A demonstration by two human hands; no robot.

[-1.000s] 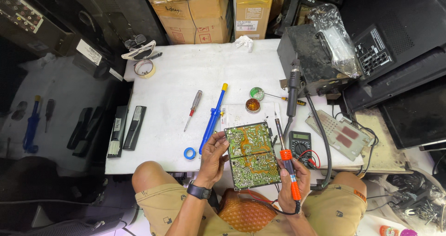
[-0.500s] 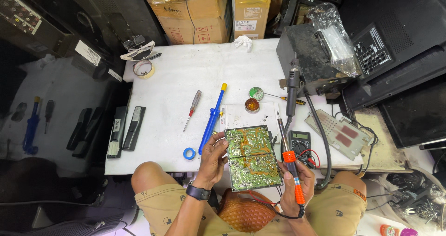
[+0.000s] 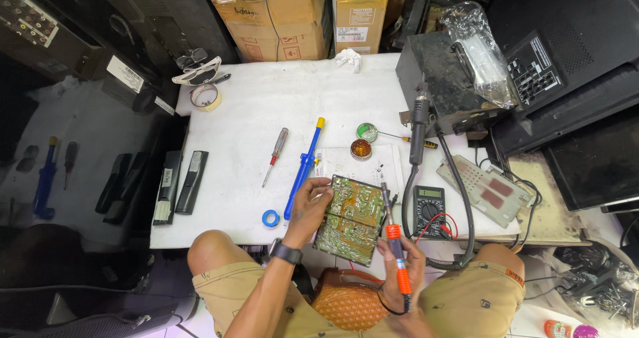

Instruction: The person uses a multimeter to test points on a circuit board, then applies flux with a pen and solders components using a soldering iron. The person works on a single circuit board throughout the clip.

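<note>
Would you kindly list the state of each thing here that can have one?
circuit board: tilted, solder side up, held at its left edge by the left hand.
soldering iron: gripped in the right hand, tip at the board's right edge.
small tin: open, lid beside it.
red screwdriver: lying flat on the table.
cardboard boxes: closed.

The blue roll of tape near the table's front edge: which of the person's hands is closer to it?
Left. The left hand grips the circuit board's left edge, just right of the blue tape roll. The right hand holds the soldering iron beyond the board, farther away.
</note>
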